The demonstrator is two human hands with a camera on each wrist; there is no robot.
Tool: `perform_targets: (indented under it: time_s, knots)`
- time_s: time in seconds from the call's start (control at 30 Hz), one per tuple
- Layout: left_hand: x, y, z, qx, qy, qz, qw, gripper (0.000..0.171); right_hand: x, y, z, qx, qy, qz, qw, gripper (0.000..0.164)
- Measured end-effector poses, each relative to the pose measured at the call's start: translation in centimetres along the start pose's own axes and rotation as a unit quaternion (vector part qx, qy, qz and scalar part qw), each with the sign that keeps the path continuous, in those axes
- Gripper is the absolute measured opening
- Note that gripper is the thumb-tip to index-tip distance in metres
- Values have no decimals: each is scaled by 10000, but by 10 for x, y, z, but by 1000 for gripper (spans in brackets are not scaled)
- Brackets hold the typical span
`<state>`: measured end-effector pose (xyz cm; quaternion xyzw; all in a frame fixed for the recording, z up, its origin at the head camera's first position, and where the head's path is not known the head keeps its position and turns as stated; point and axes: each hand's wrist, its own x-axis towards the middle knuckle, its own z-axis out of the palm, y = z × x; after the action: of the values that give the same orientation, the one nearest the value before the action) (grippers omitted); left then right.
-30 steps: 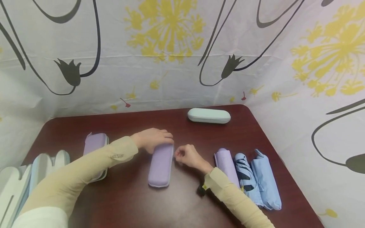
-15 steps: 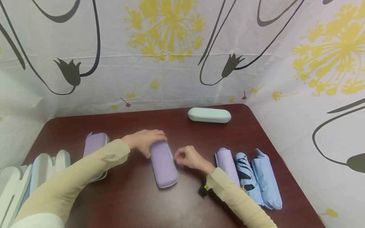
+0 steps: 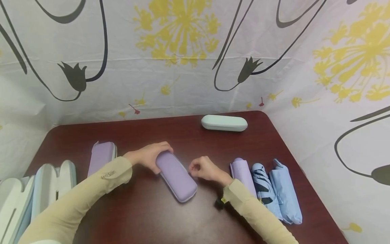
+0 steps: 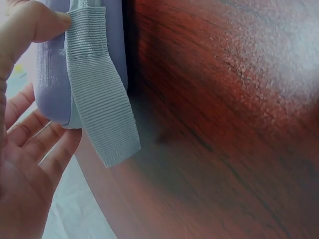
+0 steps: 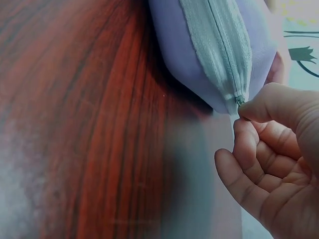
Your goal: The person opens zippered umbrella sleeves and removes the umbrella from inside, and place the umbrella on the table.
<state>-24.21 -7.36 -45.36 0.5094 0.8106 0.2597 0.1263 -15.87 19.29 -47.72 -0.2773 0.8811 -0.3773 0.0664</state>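
Held the purple case (image 3: 178,178) by its far left end in the left hand (image 3: 149,155), with the thumb bent to the edge of the ribbed tab (image 4: 102,94) and the fingers round the opposite side, spread only as wide as the case. Pinched the zip pull (image 5: 240,100) tightly between thumb and index finger of the right hand (image 3: 205,168). Had the case between both grips, slanting rightward and nearer from the left one. Had a second case (image 3: 101,157) left of the left grip, a mint case (image 3: 224,123) beyond the right grip, and folded umbrellas (image 3: 243,174) to its right.
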Motion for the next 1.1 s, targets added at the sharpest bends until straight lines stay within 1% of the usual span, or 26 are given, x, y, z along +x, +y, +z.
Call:
perform_targets:
  time_s: [0.1,0.27,0.43,0.57,0.83,0.93,1.1]
  knots:
    - [-1,-1,2,-98,36,-68,9999,75,-4,2,-1,-79,-34,-37,10000,10]
    - [-7,-1,8,-270,234,-254,9990,72,-11,6,-5,-124,-70,-40,9999,11]
    - [-11,-2,13,-314,399,-391,9979,71,-16,3,-11,-199,-122,-123,9997,11]
    - [-13,-1,15,-277,484,-416,9976,71,-20,2,-16,-250,-176,-187,9994,10]
    - [-15,1,15,-264,548,-476,9970,70,-31,4,-22,-343,-301,-98,9989,9]
    - [-16,1,17,-264,628,-438,9967,70,-36,4,-24,-325,-249,-62,9991,11]
    - [-16,-1,21,-239,898,-426,9948,69,-42,3,-25,-391,-50,4,9992,11]
